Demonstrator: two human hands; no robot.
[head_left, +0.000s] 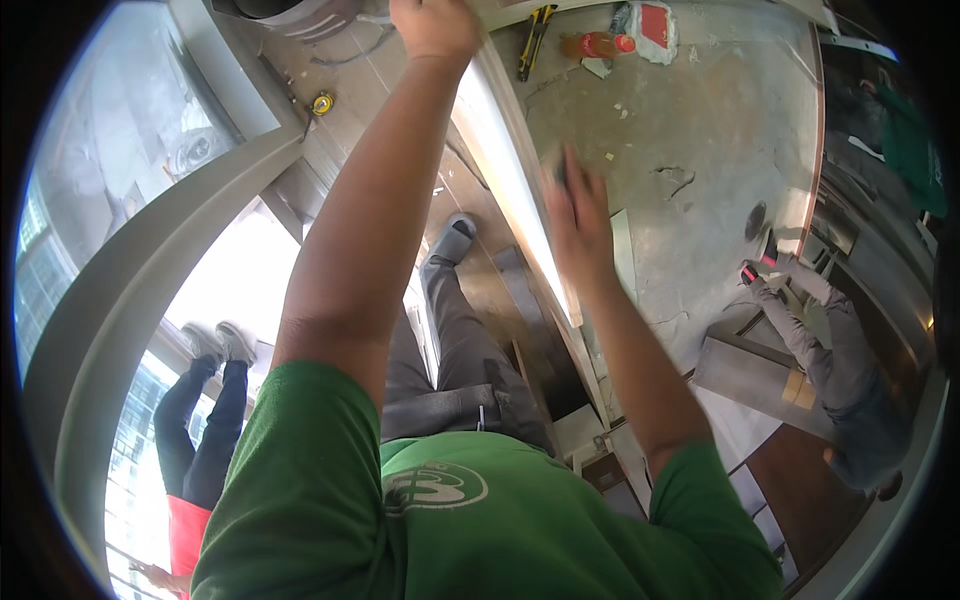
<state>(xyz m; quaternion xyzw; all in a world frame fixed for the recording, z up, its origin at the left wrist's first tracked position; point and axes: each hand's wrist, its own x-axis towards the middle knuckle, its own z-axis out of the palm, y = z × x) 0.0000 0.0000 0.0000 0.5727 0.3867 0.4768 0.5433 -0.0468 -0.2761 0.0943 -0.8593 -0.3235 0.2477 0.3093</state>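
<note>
i'm hovering my right hand (580, 225) by the right edge of a long white flat strip (508, 170), left hand (435, 28) sitting near its far end; can't tell either grip; going steady likely helps.

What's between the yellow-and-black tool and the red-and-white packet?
An orange bottle with a red cap lies there in the head view.

Scuffed grey floor (720, 140) with yellow-and-black tool (536, 42), red-capped bottle (600, 45), red-and-white packet (654, 30)

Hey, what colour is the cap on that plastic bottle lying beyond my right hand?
The bottle cap is orange-red, clearest in the head view.
</note>
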